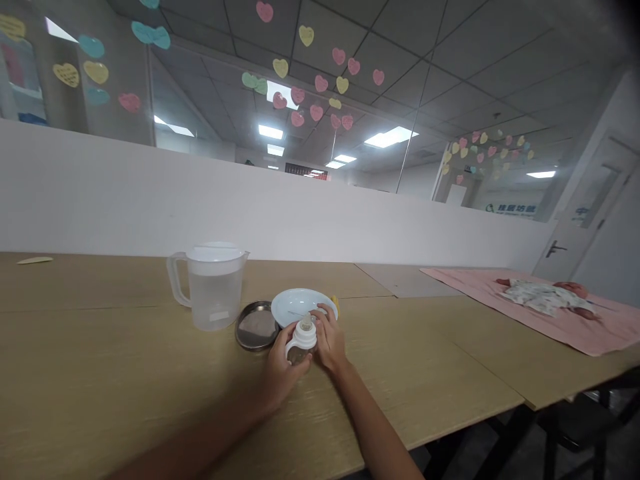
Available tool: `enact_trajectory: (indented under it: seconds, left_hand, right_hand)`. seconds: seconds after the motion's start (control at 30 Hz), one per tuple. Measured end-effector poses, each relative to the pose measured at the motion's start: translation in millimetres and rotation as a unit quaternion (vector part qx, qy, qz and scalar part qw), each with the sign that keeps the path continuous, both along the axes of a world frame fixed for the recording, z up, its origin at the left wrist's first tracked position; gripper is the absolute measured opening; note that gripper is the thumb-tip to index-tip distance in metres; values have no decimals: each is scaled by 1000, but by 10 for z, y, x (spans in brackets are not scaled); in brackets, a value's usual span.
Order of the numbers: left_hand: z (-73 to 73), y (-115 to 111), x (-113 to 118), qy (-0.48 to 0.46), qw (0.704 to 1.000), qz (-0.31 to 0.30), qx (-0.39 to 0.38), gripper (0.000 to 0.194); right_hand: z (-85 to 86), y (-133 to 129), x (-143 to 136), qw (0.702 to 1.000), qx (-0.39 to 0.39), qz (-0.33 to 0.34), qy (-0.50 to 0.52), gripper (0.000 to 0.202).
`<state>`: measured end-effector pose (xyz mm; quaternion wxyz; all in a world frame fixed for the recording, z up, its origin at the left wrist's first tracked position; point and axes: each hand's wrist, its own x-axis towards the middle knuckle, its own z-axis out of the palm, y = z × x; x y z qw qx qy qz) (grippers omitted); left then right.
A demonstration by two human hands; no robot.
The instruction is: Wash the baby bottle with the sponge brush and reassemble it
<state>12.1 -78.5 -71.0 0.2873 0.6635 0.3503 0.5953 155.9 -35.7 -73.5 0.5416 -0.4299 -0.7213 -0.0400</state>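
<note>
A baby bottle [303,337] with a white collar, a pale teat and a white side handle is held upright just in front of a white bowl. My left hand [284,363] wraps round its handle side, with the thumb across the lower front. On the other side my right hand [330,340] is curled against the bottle near the collar, its fingertips partly hidden behind the teat. The white bowl [290,300] has a thin utensil inside, only partly visible. A shallow round metal dish [257,325] stands left of the bowl.
A clear plastic jug [215,297] of water stands behind the dish on the left. Something yellow [335,307] shows at the bowl's right edge. A baby doll [540,295] lies on a pink cloth [480,287] far right. The table's front edge [450,437] runs below right.
</note>
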Motion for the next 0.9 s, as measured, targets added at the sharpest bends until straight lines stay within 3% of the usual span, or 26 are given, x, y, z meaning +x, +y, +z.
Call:
enact_trajectory:
  seconds: [0.37,0.5,0.67,0.9]
  left_hand:
    - [-79,56,-12,7,1000,-4,6,55]
    - [-81,58,-9,12,1000,-4,9,53]
    - [-33,13,2,-1,1000,-19,-4,56]
    - [4,-34,-17,18,999,-42,-3,73]
  right_hand:
    - [-31,43,-19,1000,-16,22,-11,55]
    - [-47,-15,-27,1000,22,6,21,48]
    - [-28,-128,-70,995,86,42,-11,37]
    - [43,-223,-158,997,75,30,7,27]
